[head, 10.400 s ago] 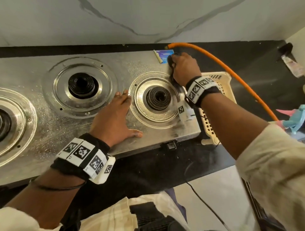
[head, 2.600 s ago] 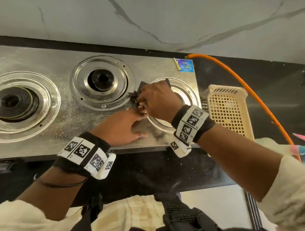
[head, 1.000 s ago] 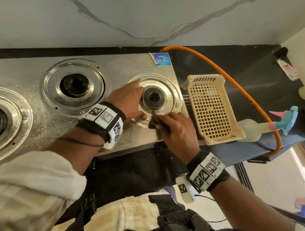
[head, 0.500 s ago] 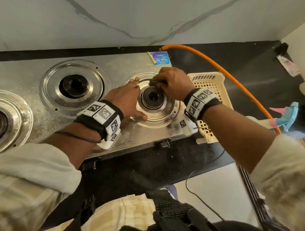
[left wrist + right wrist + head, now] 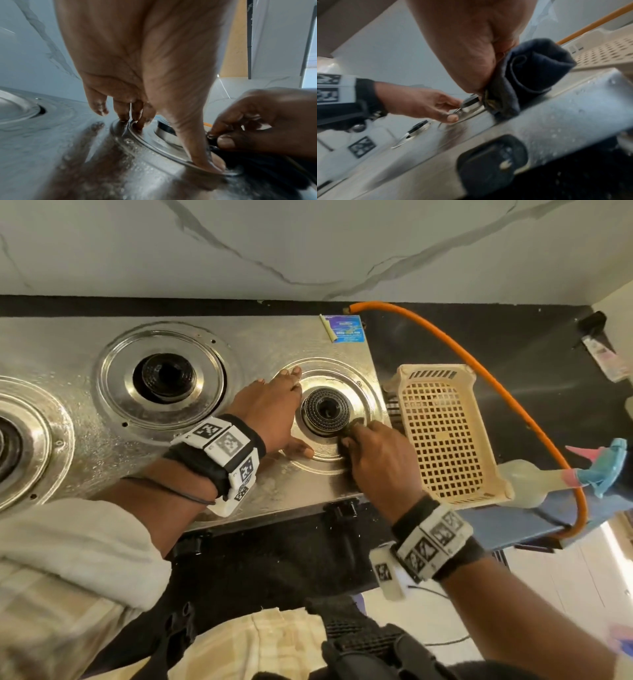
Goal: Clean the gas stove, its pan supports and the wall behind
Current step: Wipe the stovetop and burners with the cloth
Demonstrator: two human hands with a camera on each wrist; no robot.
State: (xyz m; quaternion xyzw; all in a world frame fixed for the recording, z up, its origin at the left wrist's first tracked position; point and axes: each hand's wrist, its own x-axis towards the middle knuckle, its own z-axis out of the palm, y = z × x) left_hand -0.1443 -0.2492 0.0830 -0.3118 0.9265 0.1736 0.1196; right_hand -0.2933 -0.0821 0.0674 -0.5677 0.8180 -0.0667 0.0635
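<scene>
The marble wall (image 5: 308,244) fills the twelve o'clock side of your view, and below it the steel gas stove (image 5: 274,347) lies across the black counter (image 5: 496,344) from nine o'clock to the centre, its top speckled with wet droplets. No pan supports sit on the burners you can see. At three o'clock of the stove a cream plastic basket (image 5: 445,436) lies on the counter just beside it, and an orange hose (image 5: 486,378) arcs from the stove's back corner over toward four o'clock. A spray bottle (image 5: 534,484) with a blue and pink trigger lies past the basket at four o'clock.

Your left hand (image 5: 270,412) is spread flat, fingers straight, pressing on the metal ring (image 5: 363,392) around the right burner (image 5: 325,410) from its nine o'clock side, thumb on the ring at seven o'clock. Your right hand (image 5: 380,463) comes in from five o'clock, fingers curled tight around a bunched dark cloth (image 5: 527,70), which it holds down on the ring at the burner's four o'clock. A blue sticker (image 5: 347,328) sits at the stove's back right corner. A black knob (image 5: 491,162) shows on the stove's front face.
</scene>
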